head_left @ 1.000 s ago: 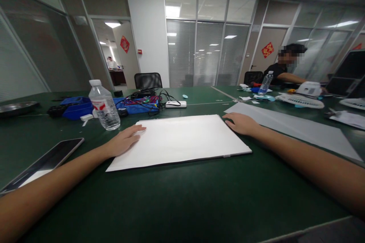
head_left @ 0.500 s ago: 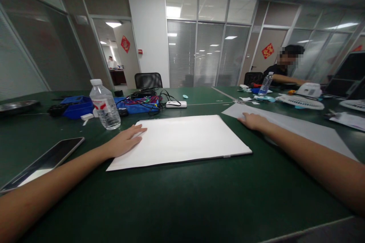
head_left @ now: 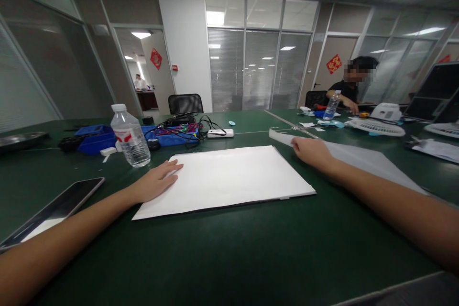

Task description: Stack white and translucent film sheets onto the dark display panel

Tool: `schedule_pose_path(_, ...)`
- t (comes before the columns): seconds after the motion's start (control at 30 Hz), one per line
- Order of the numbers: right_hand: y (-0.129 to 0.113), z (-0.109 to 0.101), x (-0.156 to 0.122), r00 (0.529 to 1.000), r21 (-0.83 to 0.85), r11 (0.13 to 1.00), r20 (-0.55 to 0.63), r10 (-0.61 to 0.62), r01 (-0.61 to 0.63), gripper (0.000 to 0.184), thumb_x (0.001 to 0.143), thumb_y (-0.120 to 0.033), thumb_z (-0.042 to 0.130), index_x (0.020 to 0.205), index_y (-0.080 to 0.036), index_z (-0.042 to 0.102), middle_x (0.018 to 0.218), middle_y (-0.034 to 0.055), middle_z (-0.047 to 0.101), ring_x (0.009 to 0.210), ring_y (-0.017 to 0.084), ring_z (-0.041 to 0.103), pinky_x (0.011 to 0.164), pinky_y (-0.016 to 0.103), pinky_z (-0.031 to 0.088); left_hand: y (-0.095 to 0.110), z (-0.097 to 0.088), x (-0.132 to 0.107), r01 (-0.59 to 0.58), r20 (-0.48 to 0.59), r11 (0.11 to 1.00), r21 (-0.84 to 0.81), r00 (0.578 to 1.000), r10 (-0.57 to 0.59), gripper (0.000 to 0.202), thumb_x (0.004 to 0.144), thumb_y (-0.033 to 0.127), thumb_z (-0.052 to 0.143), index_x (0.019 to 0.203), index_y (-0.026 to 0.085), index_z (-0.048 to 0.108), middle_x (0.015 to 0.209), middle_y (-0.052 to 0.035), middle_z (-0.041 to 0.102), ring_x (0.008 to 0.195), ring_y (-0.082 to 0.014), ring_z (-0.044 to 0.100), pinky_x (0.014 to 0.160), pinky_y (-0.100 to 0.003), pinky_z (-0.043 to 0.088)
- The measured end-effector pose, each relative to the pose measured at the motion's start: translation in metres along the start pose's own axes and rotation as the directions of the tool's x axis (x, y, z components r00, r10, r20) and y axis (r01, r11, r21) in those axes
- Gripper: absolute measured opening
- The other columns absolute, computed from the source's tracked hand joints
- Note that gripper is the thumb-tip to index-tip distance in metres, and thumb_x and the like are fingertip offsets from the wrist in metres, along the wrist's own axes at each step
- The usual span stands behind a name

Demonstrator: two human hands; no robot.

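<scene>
R hand [head_left: 311, 155] pinches the grey sheet [head_left: 362, 158] by its edge, right of the white pad [head_left: 225, 177], prob. light, floppy, easily creased, best held nr corners, L hand [head_left: 156, 182] spread flat on pad!

bare left grip [head_left: 158, 182], bare right grip [head_left: 313, 155], bare forearms [head_left: 86, 224], slender wrists [head_left: 132, 194]
</scene>
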State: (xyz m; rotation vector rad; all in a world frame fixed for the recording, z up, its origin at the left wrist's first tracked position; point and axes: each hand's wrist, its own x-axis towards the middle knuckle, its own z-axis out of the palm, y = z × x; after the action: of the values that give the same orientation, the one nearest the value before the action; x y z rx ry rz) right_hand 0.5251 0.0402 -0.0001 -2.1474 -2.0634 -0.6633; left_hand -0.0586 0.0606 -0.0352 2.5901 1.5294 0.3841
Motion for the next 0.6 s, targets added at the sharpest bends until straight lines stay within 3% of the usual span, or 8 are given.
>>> schedule_pose_path(0.17, -0.039, -0.025, -0.018, 0.983, 0.023, 0.990, -0.120, -0.136, 0.140, 0.046, 0.106, -0.038, 0.033, 0.131, -0.021, 0.068, 0.107, 0.0151, 0.079, 0.090, 0.032, 0.075, 0.075, 0.039, 0.050, -0.001, 0.000, 0.001, 0.017, 0.010, 1.000, 0.006, 1.000, -0.017, 0.082, 0.095, 0.065, 0.037, 0.154, 0.012, 0.054, 0.168, -0.0146, 0.038, 0.157, -0.0335, 0.034, 0.128, -0.049, 0.026)
schedule_pose_path(0.33, -0.069, -0.038, -0.038, 0.940, 0.084, 0.944, -0.155, -0.304, 0.319, 0.043, 0.105, -0.039, 0.040, 0.127, -0.023, 0.073, 0.111, 0.0103, 0.080, 0.088, 0.026, 0.075, 0.075, 0.034, 0.050, -0.001, 0.000, 0.003, 0.037, 0.001, 0.999, -0.020, 0.999, -0.037, 0.084, 0.091, 0.067, 0.041, 0.153, 0.012, 0.056, 0.168, -0.0138, 0.039, 0.156, -0.0316, 0.036, 0.129, -0.045, 0.026)
schedule_pose_path(0.4, -0.076, -0.042, -0.044, 0.874, 0.200, 0.852, -0.159, -0.459, 0.484, 0.040, 0.105, -0.040, 0.043, 0.124, -0.024, 0.075, 0.109, 0.0079, 0.081, 0.086, 0.024, 0.076, 0.077, 0.033, 0.052, -0.002, 0.000, 0.003, 0.047, 0.002, 0.999, -0.025, 0.999, -0.046, 0.083, 0.091, 0.066, 0.042, 0.153, 0.012, 0.056, 0.168, -0.0137, 0.039, 0.156, -0.0308, 0.037, 0.128, -0.044, 0.026)
schedule_pose_path(0.5, -0.080, -0.047, -0.048, 0.737, 0.449, 0.609, -0.196, -0.646, 0.653, 0.039, 0.106, -0.046, 0.045, 0.123, -0.027, 0.075, 0.117, 0.0041, 0.080, 0.095, 0.021, 0.076, 0.085, 0.033, 0.054, -0.002, 0.000, 0.003, 0.048, 0.001, 0.998, -0.035, 0.999, -0.048, 0.082, 0.090, 0.064, 0.043, 0.152, 0.012, 0.056, 0.167, -0.0140, 0.039, 0.155, -0.0311, 0.038, 0.128, -0.045, 0.026)
schedule_pose_path(0.53, -0.079, -0.047, -0.047, 0.729, 0.510, 0.564, -0.207, -0.653, 0.650, 0.041, 0.106, -0.048, 0.044, 0.122, -0.027, 0.075, 0.119, 0.0036, 0.079, 0.098, 0.020, 0.076, 0.087, 0.033, 0.054, -0.002, 0.000, 0.003, 0.046, -0.002, 0.998, -0.036, 0.999, -0.046, 0.082, 0.090, 0.065, 0.043, 0.152, 0.012, 0.057, 0.167, -0.0141, 0.039, 0.155, -0.0316, 0.039, 0.128, -0.045, 0.027)
schedule_pose_path(0.6, -0.072, -0.043, -0.039, 0.789, 0.553, 0.604, -0.175, -0.589, 0.574, 0.046, 0.106, -0.052, 0.041, 0.121, -0.027, 0.076, 0.121, 0.0035, 0.078, 0.101, 0.020, 0.075, 0.089, 0.032, 0.055, -0.002, 0.001, 0.002, 0.038, -0.012, 0.999, -0.028, 0.999, -0.039, 0.083, 0.090, 0.066, 0.043, 0.152, 0.012, 0.057, 0.167, -0.0140, 0.040, 0.154, -0.0328, 0.039, 0.128, -0.046, 0.028)
